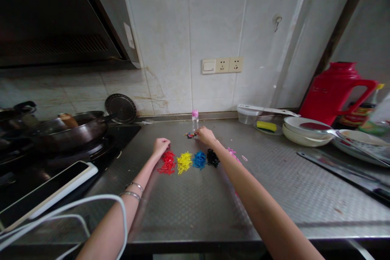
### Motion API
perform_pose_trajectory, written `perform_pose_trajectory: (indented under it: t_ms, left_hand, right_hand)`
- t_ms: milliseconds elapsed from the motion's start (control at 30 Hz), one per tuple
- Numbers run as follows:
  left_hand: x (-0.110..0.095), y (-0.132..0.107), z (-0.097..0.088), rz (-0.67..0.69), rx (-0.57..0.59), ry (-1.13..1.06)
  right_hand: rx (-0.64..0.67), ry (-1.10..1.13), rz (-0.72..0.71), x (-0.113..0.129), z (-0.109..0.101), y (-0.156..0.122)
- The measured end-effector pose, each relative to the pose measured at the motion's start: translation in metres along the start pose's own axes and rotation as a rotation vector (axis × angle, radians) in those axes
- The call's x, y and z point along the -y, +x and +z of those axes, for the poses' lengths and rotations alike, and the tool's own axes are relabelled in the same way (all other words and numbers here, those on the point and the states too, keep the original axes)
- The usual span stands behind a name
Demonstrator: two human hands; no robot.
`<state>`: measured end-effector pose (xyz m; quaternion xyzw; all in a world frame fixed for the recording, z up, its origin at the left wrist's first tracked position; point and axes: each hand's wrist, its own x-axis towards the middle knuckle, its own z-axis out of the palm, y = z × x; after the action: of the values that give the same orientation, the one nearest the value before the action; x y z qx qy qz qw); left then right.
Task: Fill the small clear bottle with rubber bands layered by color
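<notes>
1. Left hand [160, 147]: palm down, wrist slightly bent, fingers loosely curved toward the counter. Relaxed and open, with nothing visible in it, just beside the top of the red pile.
2. Left arm [122, 211]: stretched forward from the lower left, forearm angled inward, with two thin metal bangles [133, 189] around the wrist.
3. Right hand [206, 135]: reached farther out than the left, back of the hand up, fingertips [197, 131] angled down at a small heap of mixed-colour elastic bands [190, 135]. Any pinch or grip impossible to tell from this angle.
4. Right arm [256, 191]: a long diagonal from the lower right, the forearm passing just beside the black pile.
5. On the checker-plate steel counter [189, 211], a row of close-set piles of elastic bands, from left to right: red pile [167, 162], yellow pile [184, 162], blue pile [199, 160], black pile [212, 158]. A few loose pink bands [233, 154] just beyond the right forearm.
6. Clear plastic bottle with a pink cap [195, 121]: upright, between the mixed heap and the wall, just beside the right fingertips.
7. Farther off: a dark wok [70, 132] on the hob to the left, a white cable [91, 203] across the left forearm, and a red vacuum flask [335, 93] and stacked white bowls [306, 132] to the right.
</notes>
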<state>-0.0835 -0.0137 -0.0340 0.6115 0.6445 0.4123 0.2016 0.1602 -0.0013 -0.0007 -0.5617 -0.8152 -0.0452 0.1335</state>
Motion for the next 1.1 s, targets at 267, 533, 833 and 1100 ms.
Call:
perform_pose_trajectory:
  t_ms: [267, 533, 833, 1100]
  left_hand:
    - [0.0, -0.001, 0.0, 0.037, -0.003, -0.012]
    - [-0.002, -0.002, -0.001, 0.018, 0.003, -0.002]
    - [-0.004, -0.004, -0.001, 0.011, 0.006, 0.0]
    - [-0.006, -0.006, -0.002, 0.012, 0.015, 0.004]
  right_hand:
    - [-0.131, 0.199, -0.014, -0.026, -0.016, -0.028]
    - [-0.095, 0.409, -0.102, -0.041, -0.034, -0.062]
    - [0.078, 0.418, -0.128, -0.053, -0.038, -0.084]
    - [0.068, 0.379, -0.155, -0.054, -0.039, -0.088]
